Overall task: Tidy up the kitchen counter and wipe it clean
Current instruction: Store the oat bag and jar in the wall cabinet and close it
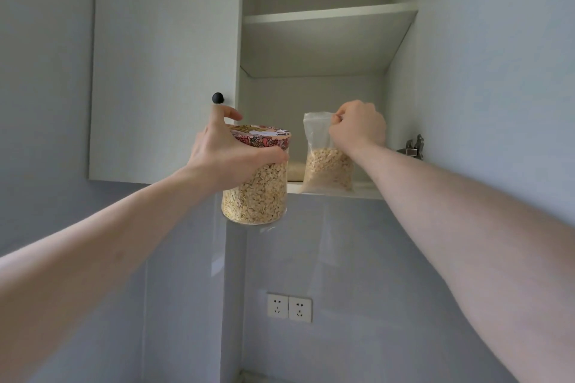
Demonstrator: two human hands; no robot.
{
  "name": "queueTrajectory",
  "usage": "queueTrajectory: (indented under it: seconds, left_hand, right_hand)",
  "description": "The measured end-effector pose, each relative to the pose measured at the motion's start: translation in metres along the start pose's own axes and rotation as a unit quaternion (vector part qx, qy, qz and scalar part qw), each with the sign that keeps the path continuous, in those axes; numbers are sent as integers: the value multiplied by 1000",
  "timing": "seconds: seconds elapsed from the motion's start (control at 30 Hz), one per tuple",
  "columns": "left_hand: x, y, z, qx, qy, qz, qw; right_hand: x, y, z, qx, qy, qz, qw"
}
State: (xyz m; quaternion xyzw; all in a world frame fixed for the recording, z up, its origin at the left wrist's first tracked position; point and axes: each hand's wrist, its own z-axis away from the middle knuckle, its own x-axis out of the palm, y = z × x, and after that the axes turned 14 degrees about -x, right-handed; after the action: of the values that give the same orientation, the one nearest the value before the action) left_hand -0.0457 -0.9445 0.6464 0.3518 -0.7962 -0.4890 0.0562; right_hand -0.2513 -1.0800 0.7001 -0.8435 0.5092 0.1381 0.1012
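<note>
My left hand (222, 152) grips a clear jar of oats (256, 196) with a flowered lid, held in the air just in front of the open wall cabinet's bottom shelf (367, 191). My right hand (357, 127) pinches the top of a clear plastic bag of oats (326, 169), whose bottom rests on that shelf. Jar and bag are side by side, the jar to the left and slightly lower.
The cabinet's upper shelf (329, 14) is bare. Left of the opening is a shut door with a black knob (217, 98). A metal hinge (413, 148) sticks out on the right edge. A pale object (295, 171) lies behind the jar. Two wall sockets (289, 308) sit below.
</note>
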Motion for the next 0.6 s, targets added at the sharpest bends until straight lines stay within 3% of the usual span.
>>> queueTrajectory:
  seconds: [0.3,0.6]
  left_hand:
    - [19,16,-32,11,3,11,1000]
    - [42,31,-68,27,18,-13,999]
  right_hand:
    - [21,31,-44,21,22,62,998]
    - [38,68,-70,86,-14,84,993]
